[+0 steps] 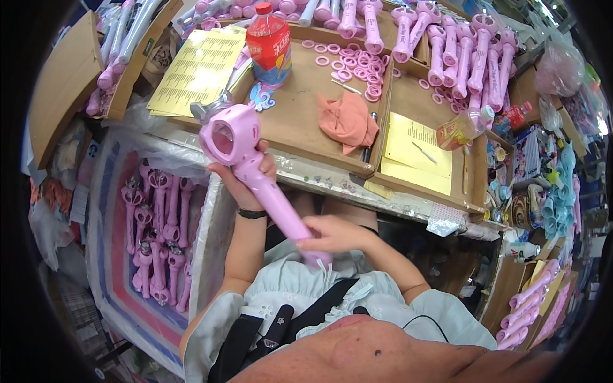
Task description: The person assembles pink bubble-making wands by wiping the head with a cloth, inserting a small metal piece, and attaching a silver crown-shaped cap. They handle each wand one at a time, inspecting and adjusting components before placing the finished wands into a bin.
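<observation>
A pink toy wand [273, 203] slants across the front of my body. Its wide head has a round window and a silver crown-like tip [212, 107]. My left hand [251, 185], with a black band at the wrist, is wrapped around the wand just below the head. Lower on the handle, my right hand [334, 235] is closed around it, and the handle's end shows past my fingers near my chest. To the left, a lined bin [203, 255] holds several similar pink wands [171, 226].
On the bench, a cardboard tray [300, 118] carries loose pink rings [366, 67], an orange cloth [347, 120] and a red-capped bottle [269, 48]. Yellow printed sheets [198, 71] lie at left, more [418, 153] at right. Pink wand parts [469, 57] crowd the back.
</observation>
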Available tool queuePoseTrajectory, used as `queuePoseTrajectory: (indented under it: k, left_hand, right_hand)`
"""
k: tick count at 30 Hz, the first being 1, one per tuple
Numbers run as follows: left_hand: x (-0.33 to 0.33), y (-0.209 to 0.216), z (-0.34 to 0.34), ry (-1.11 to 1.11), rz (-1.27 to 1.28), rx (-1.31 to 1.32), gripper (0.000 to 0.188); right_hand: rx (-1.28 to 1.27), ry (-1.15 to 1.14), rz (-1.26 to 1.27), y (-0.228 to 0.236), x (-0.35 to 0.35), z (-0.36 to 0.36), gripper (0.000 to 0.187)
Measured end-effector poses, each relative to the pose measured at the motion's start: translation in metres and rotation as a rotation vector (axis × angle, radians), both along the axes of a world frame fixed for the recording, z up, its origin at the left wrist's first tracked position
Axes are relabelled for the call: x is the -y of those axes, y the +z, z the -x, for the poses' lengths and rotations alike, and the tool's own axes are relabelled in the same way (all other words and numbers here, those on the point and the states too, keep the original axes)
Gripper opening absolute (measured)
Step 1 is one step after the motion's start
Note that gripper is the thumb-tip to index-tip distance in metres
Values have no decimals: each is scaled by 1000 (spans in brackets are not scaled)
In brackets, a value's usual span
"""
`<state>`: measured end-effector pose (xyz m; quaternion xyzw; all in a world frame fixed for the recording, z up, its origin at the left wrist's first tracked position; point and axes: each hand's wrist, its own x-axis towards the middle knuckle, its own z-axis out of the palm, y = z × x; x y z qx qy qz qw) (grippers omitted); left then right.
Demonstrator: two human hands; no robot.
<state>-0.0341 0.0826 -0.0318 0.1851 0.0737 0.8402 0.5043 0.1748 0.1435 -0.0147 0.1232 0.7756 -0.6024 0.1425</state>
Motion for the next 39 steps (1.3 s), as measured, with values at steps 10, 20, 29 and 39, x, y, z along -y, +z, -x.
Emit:
queuePoseTrajectory:
  k: [10,20,29,39]
  left_hand:
    - [9,20,9,343,337,-333,92]
    - [13,27,19,370,408,-333,85]
    - [1,37,-2,410,537,-479,80]
    - [9,29,5,638,541,-777,79]
  right_hand:
    - [-124,-463,-1602,-10,-233,92,15]
    - [-415,-681,-1333,24,-185,93,15]
    - [-1093,-375,-1114,78,-47,65,22]
    - [-1004,-298,-1150,92,-46,66,19]
